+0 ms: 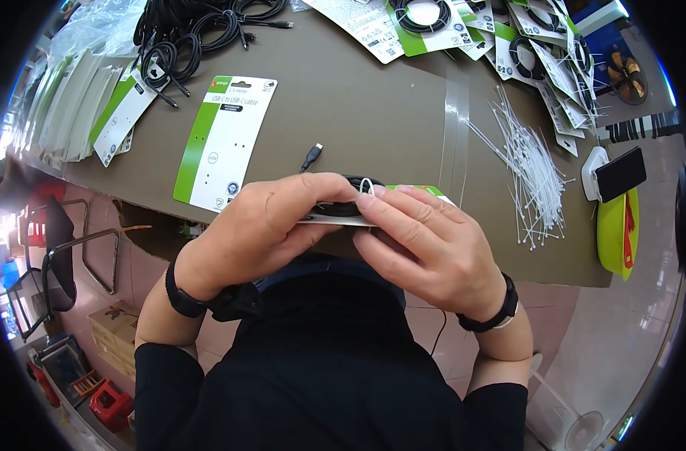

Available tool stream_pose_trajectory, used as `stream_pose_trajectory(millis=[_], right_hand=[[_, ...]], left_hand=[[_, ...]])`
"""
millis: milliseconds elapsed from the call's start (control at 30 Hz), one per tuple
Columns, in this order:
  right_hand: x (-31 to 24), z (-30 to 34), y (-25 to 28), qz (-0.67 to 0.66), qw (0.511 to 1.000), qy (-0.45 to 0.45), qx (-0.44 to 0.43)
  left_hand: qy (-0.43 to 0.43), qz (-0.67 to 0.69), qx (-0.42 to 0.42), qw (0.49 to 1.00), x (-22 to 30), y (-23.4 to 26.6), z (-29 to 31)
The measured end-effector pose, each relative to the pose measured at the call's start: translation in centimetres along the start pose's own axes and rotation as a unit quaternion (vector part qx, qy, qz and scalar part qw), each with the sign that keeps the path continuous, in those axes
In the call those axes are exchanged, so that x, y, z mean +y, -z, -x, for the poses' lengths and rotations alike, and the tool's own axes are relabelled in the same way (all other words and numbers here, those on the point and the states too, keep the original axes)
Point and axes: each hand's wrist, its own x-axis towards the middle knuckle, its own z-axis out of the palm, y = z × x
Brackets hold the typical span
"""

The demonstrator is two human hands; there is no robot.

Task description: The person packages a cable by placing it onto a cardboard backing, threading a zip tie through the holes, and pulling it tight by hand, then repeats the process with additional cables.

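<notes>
At the table's near edge, my left hand [264,218] is closed around the side of a coiled black cable [339,209] lying against a green and white backing card [426,190]. A thin white cable tie [368,184] loops up over the coil. My right hand [429,237] pinches at the base of this loop, its thumb under the card. One cable end with a plug [311,158] sticks out beyond my left hand. My fingers hide much of the coil and card.
A flat backing card [223,143] lies ahead on the left. Farther left are stacked cards [72,105] and black cables [196,37]. To the right are loose white cable ties [531,177], carded cables [538,60], a phone on a stand [619,174] and a yellow-green container [616,233].
</notes>
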Motion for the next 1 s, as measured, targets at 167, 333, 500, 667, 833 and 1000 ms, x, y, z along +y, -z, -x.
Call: stream_pose_trajectory(millis=[167, 333, 500, 667, 833, 1000], right_hand=[[0.8, 0.7, -0.7, 0.049, 0.995, 0.066, 0.052], [0.2, 1.9, -0.4, 0.004, 0.993, 0.09, 0.072], [0.2, 1.9, -1.2, 0.035, 0.993, 0.052, 0.101], [0.2, 2.0, -1.2, 0.039, 0.992, 0.05, 0.109], [0.5, 2.3, -1.2, 0.022, 0.99, 0.079, 0.115], [0.1, 2.1, -1.8, 0.043, 0.99, 0.07, 0.116]], left_hand=[[-0.029, -0.041, 0.013, 0.999, -0.2, 0.1, -0.2], [-0.023, -0.024, -0.011, 0.999, -0.4, 0.2, 0.2], [-0.035, -0.022, -0.007, 0.999, -0.7, 0.1, 0.4], [0.008, -0.006, -0.003, 1.0, 0.0, -0.2, 0.4], [0.013, -0.025, 0.001, 1.0, -0.3, -0.2, 0.6], [0.02, -0.004, 0.009, 1.0, 0.1, -0.5, 0.3]])
